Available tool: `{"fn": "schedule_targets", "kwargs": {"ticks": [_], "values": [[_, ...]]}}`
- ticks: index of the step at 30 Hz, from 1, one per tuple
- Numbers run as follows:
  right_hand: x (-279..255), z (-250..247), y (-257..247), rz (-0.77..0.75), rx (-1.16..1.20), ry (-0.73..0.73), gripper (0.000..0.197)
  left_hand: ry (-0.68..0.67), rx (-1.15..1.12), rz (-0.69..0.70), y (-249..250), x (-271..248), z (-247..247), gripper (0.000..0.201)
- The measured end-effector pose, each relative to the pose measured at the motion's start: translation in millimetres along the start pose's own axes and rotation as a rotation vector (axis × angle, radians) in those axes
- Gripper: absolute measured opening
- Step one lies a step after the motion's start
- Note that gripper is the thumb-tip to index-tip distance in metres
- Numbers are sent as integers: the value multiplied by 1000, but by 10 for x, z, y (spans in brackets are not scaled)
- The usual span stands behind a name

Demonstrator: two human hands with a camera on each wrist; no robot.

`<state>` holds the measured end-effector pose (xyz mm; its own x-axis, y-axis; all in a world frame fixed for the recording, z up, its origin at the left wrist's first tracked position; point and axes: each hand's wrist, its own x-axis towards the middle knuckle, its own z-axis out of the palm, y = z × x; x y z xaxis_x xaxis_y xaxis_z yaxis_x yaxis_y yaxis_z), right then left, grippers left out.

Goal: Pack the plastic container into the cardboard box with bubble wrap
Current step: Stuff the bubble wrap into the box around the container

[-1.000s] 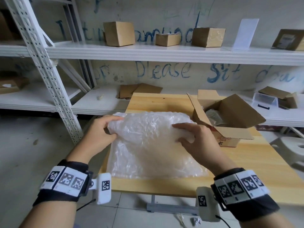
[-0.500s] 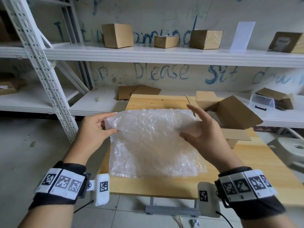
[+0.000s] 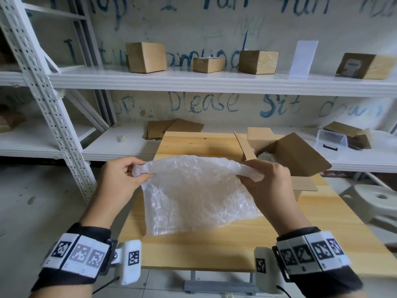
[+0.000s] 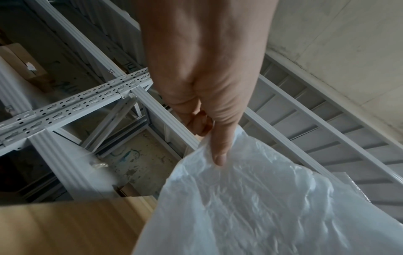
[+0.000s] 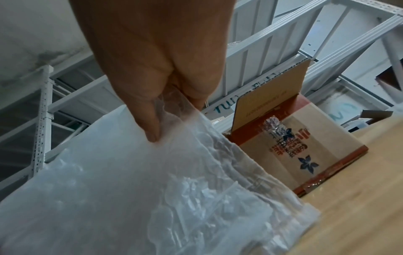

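Note:
A translucent sheet of bubble wrap (image 3: 197, 194) hangs above the wooden table (image 3: 300, 237), its lower edge still touching the wood. My left hand (image 3: 126, 179) grips its upper left corner, and the thumb (image 4: 220, 151) lies on the film (image 4: 261, 207). My right hand (image 3: 266, 181) grips the upper right corner, thumb (image 5: 150, 126) pressed on the wrap (image 5: 152, 198). The open cardboard box (image 3: 285, 155) stands at the table's right rear, flaps up, something clear partly visible inside it (image 3: 265, 157). Its printed side (image 5: 294, 151) shows in the right wrist view.
White metal shelving (image 3: 193, 82) runs behind the table with several closed cardboard boxes (image 3: 146, 57) on top. Flat cardboard pieces (image 3: 174, 127) lie on the lower shelf. A clear plastic bin (image 3: 330, 140) sits at right. A white stool (image 3: 378, 201) stands right of the table.
Both hands have lifted the bubble wrap's far edge off the table and drawn it up and apart. The right hand went from pressing flat to gripping the corner.

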<state>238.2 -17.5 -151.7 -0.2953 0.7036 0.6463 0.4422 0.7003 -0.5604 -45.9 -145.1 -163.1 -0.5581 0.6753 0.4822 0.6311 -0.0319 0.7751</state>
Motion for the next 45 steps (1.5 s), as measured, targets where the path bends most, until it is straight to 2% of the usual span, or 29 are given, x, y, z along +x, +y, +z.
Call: {"fn": "schedule_targets", "kwargs": {"ticks": [3, 9, 13, 16, 18, 21, 24, 27, 32, 34, 36, 41, 42, 45], "values": [[22, -6, 43, -59, -69, 67, 20, -7, 9, 7, 32, 2, 26, 35], [30, -19, 119, 44, -38, 108, 15, -39, -18, 62, 108, 1, 90, 55], [52, -86, 99, 52, 84, 2, 16, -28, 51, 83, 20, 53, 122, 34], [50, -144, 49, 85, 191, -27, 17, 79, 11, 65, 15, 90, 147, 28], [58, -169, 16, 91, 246, -33, 15, 102, -39, 57, 72, 90, 139, 24], [57, -186, -5, 82, 288, -32, 23, 53, -145, 51, 155, 60, 104, 26], [54, -189, -3, 109, 358, -29, 20, 8, -231, 15, 164, 41, 97, 36], [42, -201, -16, 132, 469, -34, 14, -15, -219, -33, 170, 22, 111, 37], [31, -213, -26, 157, 572, -49, 11, -23, -196, -157, 242, 5, 149, 62], [34, -213, -8, 181, 612, -40, 8, -61, -255, -210, 291, -15, 163, 61], [30, -218, 2, 218, 673, -30, 5, -112, -330, -260, 314, -23, 166, 49], [24, -240, 13, 297, 795, -1, 8, -290, -281, -299, 343, -63, 167, 43], [28, -238, 11, 305, 800, 11, 8, -314, -279, -306, 341, -69, 165, 47], [45, -222, 13, 337, 819, 39, 9, -380, -244, -343, 314, -54, 161, 74]]}}
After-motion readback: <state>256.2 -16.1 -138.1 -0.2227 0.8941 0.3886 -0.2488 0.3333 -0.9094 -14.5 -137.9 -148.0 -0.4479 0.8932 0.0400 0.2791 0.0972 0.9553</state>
